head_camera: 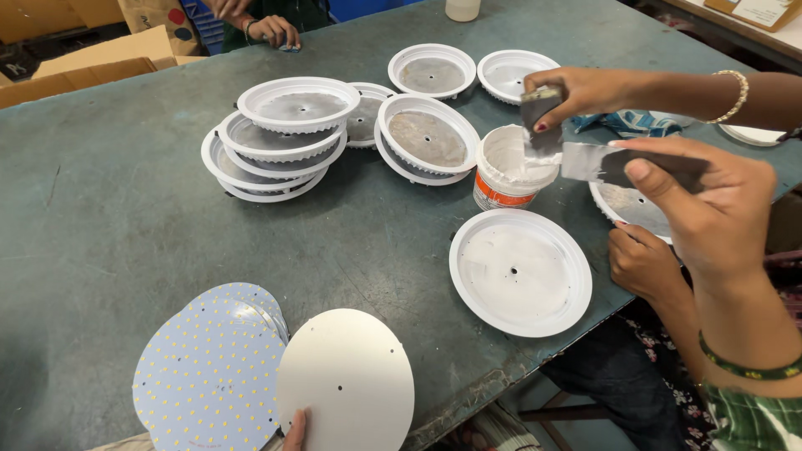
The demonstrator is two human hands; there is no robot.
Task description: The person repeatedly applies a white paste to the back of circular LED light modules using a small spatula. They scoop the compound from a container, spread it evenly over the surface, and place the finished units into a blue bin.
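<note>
The right hand [710,213] is closed around a flat grey metal spatula [597,163], thumb pressed on the handle, the blade pointing left and hovering just beside the small white plastic tub of white paste [511,171]. A co-worker's hand with a beaded gold bracelet [576,88] already has its own dark scraper [541,125] down inside that tub. It seems wise to wait for a clear rim, or to dip on the near side, so the two blades do not knock.

Nearest below the spatula lies an empty shallow round white plastic housing [520,271] on the grey-green tabletop [125,209], well apart from the stacked housings [284,134]. A modest load of paste, carried with the blade level, would probably reach it without dripping. Another co-worker's hand [643,263] rests at the tabletop edge just beside that housing — keep the blade's path off it.

Of the left hand [294,430] only a fingertip shows, touching the lower edge of a plain white round disc [344,380]; I cannot tell whether it grips. That disc overlaps pale blue round boards dotted with yellow points [209,367].
</note>
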